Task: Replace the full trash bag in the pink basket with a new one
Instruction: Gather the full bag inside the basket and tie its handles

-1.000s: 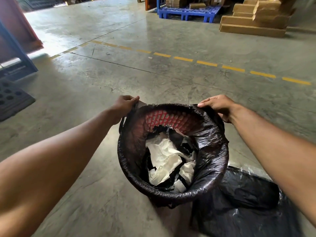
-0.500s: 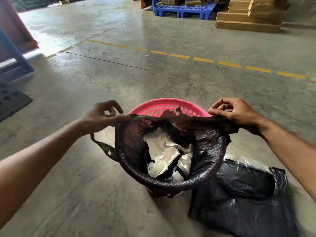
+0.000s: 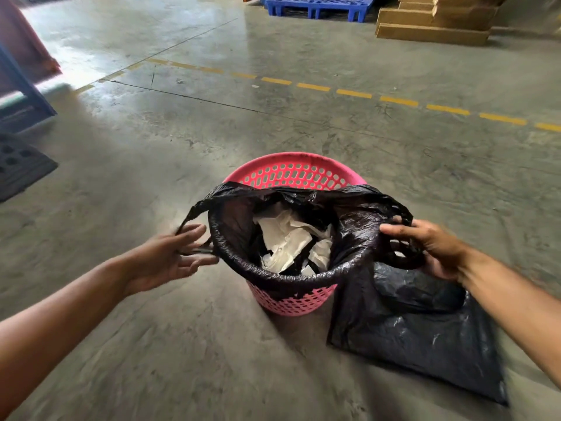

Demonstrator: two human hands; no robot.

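A pink perforated basket [image 3: 291, 174] stands on the concrete floor. Inside it sits a full black trash bag [image 3: 349, 238] holding crumpled white paper [image 3: 288, 238]. The bag's far edge is off the rim, while its near edge still wraps the rim. My left hand [image 3: 173, 256] is at the bag's left handle loop with fingers spread, the loop running across them. My right hand [image 3: 431, 244] has its fingers through the right handle loop. A new black bag [image 3: 419, 329] lies flat on the floor to the right of the basket.
A blue pallet [image 3: 318, 4] and stacked cardboard boxes [image 3: 434, 22] stand at the far end. A dashed yellow line [image 3: 352, 94] crosses the floor. A blue rack leg [image 3: 27, 92] and a dark perforated mat [image 3: 21, 165] are at the left.
The bag's far edge has come off the rim, baring the pink basket. Both hands moved from the far rim down to the handle loops at the sides.
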